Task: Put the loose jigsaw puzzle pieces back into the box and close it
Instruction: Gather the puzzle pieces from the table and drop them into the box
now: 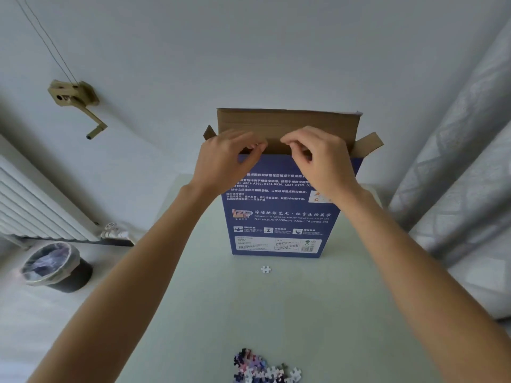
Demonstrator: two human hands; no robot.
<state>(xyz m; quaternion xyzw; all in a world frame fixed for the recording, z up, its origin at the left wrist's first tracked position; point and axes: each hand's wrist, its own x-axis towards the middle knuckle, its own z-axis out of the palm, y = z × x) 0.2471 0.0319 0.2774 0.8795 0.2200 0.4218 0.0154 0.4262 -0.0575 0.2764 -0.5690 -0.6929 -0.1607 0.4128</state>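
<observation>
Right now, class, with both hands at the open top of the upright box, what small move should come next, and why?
Probably lower one hand to gather the pile of loose pieces. The box already stands open, lid flap up, while the left hand and right hand carry no pieces; a single white piece also lies outside.

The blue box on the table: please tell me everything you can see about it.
The blue box looks like cardboard, brown inside, and stands upright on the pale table. Its near face carries white printed text, a logo and a label. The top is open: the big lid flap stands up and small side flaps stick out. The left hand and right hand curl their fingers over its top front edge. One white puzzle piece lies before it.
</observation>
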